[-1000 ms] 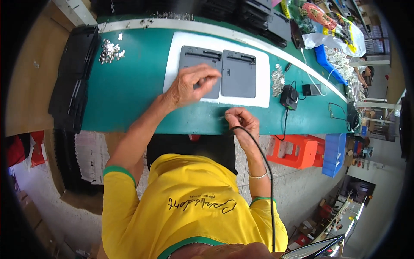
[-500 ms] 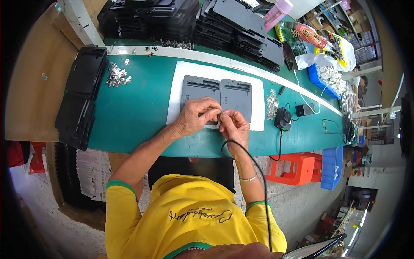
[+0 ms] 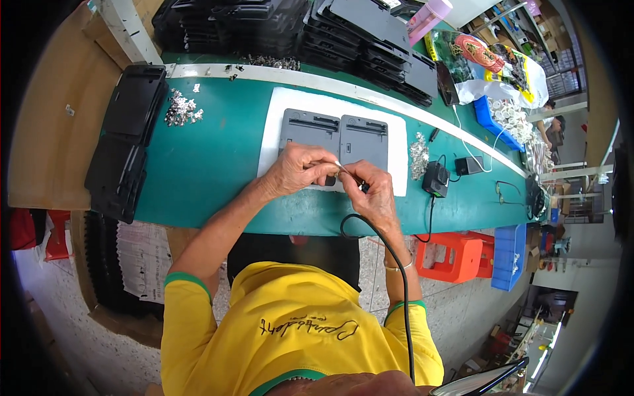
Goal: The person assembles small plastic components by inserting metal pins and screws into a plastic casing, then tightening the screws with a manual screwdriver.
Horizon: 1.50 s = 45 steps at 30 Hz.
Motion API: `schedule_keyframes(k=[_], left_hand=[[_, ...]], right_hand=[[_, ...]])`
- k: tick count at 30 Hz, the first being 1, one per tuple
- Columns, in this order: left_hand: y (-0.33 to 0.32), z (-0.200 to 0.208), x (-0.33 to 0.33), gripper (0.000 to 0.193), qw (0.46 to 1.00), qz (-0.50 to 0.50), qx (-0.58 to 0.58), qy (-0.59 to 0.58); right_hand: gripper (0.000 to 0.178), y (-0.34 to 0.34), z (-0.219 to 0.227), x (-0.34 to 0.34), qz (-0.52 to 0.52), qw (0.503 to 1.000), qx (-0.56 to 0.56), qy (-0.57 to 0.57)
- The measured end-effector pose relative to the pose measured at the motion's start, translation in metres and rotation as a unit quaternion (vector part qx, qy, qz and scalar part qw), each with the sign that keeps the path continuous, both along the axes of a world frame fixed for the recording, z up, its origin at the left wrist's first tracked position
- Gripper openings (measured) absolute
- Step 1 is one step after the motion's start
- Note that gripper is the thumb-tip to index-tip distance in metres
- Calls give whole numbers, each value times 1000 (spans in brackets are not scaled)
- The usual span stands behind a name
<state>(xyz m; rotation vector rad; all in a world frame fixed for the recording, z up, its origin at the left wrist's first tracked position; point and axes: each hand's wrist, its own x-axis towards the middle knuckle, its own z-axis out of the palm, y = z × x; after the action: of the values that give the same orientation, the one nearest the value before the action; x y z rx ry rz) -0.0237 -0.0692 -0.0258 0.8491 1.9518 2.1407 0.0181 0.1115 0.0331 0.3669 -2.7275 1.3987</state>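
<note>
Two dark grey plastic panels, a left panel [image 3: 310,132] and a right panel [image 3: 364,140], lie side by side on a white sheet [image 3: 272,142]. Above their near edges my hands meet, fingertips almost touching. My left hand [image 3: 300,168] is closed in a pinch on something too small to name. My right hand [image 3: 371,191] is closed too, around a thin, dark, stick-like thing, its kind unclear. Small shiny metal pieces [image 3: 181,109] form a pile to the left; another pile of small metal pieces [image 3: 419,155] lies right of the sheet.
Stacked black panels [image 3: 363,39] stand beyond a white rail [image 3: 330,77]; more black panels [image 3: 125,145] lie at the left edge. On the right are a black power adapter [image 3: 436,178], a blue bin [image 3: 487,117] of white parts and glasses [image 3: 508,191]. A black cable [image 3: 396,257] hangs near my right arm.
My right hand has shifted right and turned, and a thin stick-like thing now shows in its fingers. My left hand has stayed nearly in place, still pinched.
</note>
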Motion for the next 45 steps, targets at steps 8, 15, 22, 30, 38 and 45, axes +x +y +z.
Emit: schedule_keyframes(k=[8,15,22,30,38,45], left_hand=[[2,6,2,10,998,8,-12,61],[1,5,0,11,998,32,-35,51],[-2,2,-4,18,994,95,-22,42],[-4,-8,-8,40,984,92,-48,143],[-2,-7,-1,46,990,77,-44,108],[-15,3,-10,37,965,183,-144,118]], right_hand=[[8,1,-13,-1,-26,994,-76,-81],[12,-12,-18,-4,-88,986,-112,-85],[16,-17,-23,-12,-92,977,-144,-129],[17,-11,-14,-19,-40,968,-141,-204],[15,-11,-20,-15,-34,979,-123,-159],[14,-8,-29,-37,-93,971,-151,-162]])
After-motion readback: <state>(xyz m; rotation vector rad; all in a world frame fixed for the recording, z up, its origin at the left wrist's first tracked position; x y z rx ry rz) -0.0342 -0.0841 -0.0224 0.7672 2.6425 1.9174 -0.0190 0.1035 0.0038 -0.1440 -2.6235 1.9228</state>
